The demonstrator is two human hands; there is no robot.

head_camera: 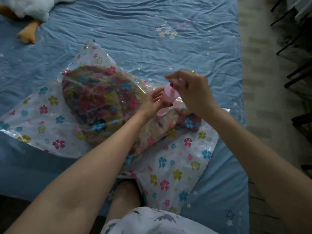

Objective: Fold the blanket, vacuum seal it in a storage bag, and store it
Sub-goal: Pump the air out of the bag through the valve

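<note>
Plastic, clear and printed with pink, blue and yellow-green flowers, made up the storage bag (168,174), which lay flat on the blue bed sheet (152,22). Its long axis ran on a diagonal, from the far-left corner near the top of the bed down toward the near-right corner by the person's knee (128,191). The folded blanket (101,102), a floral brown and red bundle, sat inside the bag in its middle part, and its own length ran roughly the same way, from upper left to lower right.

On top of the bag, above the blanket's right end, stood the pink valve (166,98), a round piece raised off the plastic. The left hand (152,102) reached in from below and its fingers were curled around the valve's left side, holding it. The right hand (190,92) came in from the right with fingers bent down onto the top of the valve, pinching the pink cap part; motion blur softened the fingertips, so the exact grip could not be read. A ring (193,71) showed on one right finger.

A plush toy (30,7), white with an orange foot, lay at the far-left corner of the bed, well apart from the bag. Dark chair legs (290,48) stood on the floor to the right of the bed.
</note>
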